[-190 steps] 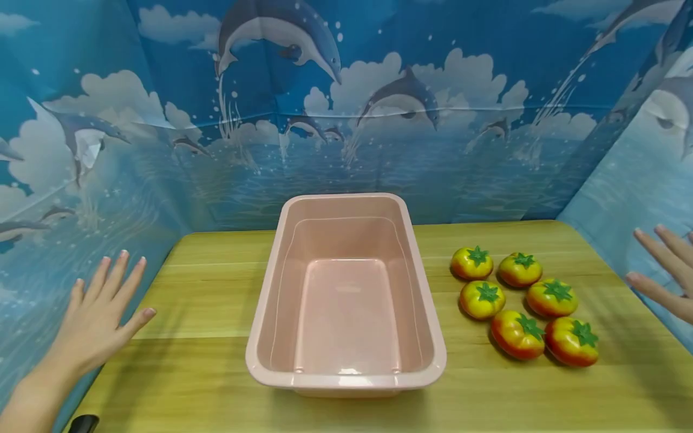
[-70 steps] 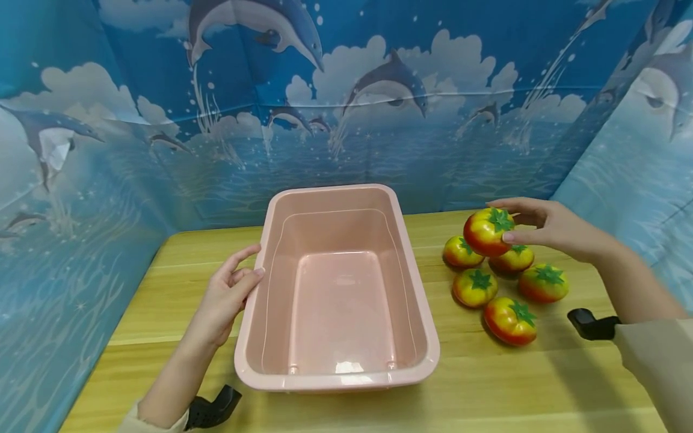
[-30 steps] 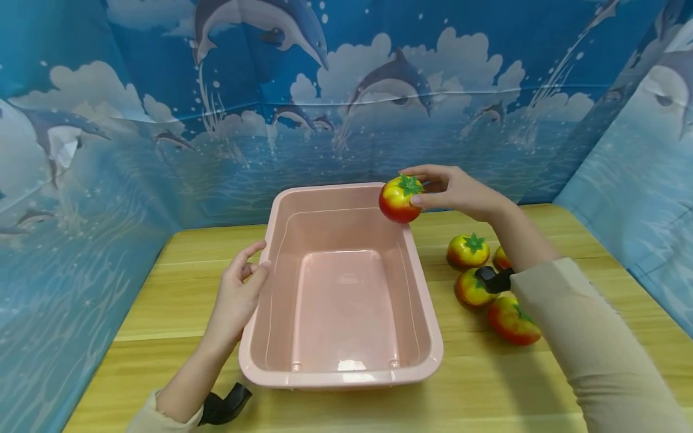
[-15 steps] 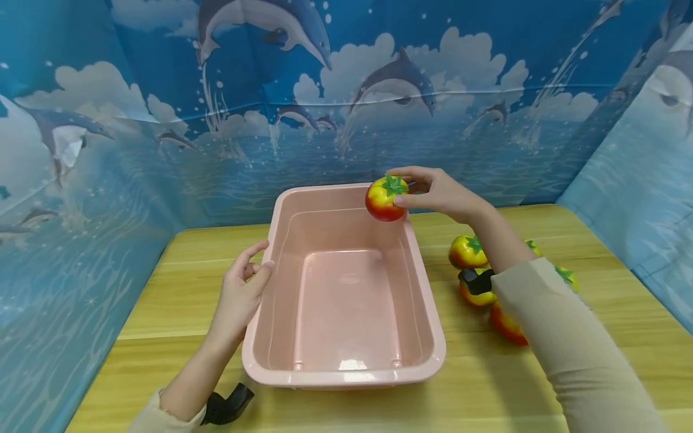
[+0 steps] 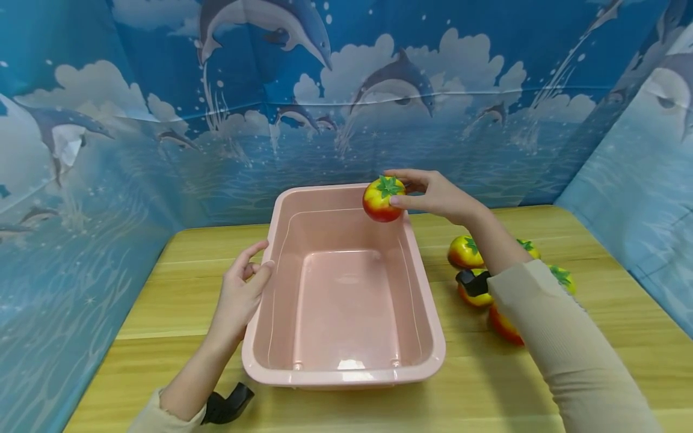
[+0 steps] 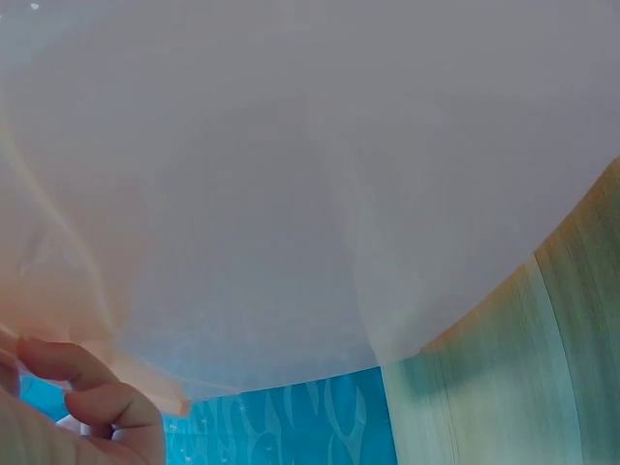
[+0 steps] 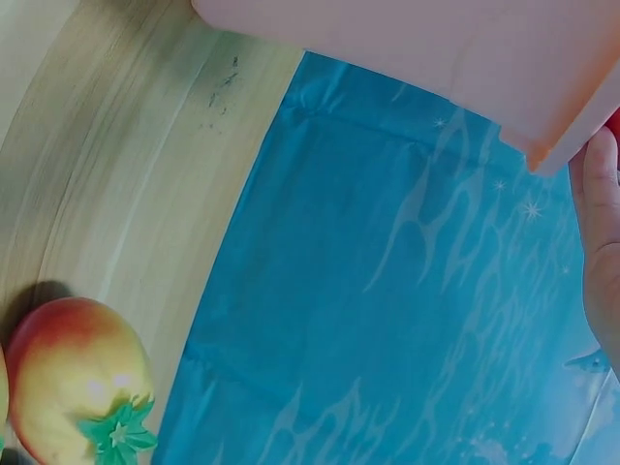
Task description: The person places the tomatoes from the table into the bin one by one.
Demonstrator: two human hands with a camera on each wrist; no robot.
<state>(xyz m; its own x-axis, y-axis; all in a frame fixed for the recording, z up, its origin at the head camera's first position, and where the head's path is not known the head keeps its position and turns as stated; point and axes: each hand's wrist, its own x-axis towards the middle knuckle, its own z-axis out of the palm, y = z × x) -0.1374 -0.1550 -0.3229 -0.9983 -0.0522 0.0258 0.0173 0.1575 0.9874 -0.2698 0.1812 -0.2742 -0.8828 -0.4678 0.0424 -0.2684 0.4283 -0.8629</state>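
A pink plastic basin [image 5: 346,313] stands in the middle of the table. My left hand [image 5: 240,294] grips its left rim, thumb on the rim and fingers at the outer side; the left wrist view has the curled fingers [image 6: 116,407] beside the basin wall. With thumb and fingertips my right hand [image 5: 441,195] holds a red-and-yellow toy tomato [image 5: 383,200] with a green leaf top, over the basin's back right corner. In the right wrist view the hand [image 7: 603,223] is at the right edge, the held tomato mostly hidden by the rim.
Several more toy tomatoes [image 5: 464,252] sit on the wooden table [image 5: 612,282] right of the basin, partly covered by the right forearm. One toy tomato [image 7: 82,378] shows in the right wrist view. A dolphin-print curtain [image 5: 346,138] hangs behind and at both sides.
My hands came in; the left took the basin rim. My right hand lifted a toy tomato from the group and carried it left over the basin, moving only slightly in the last half second.
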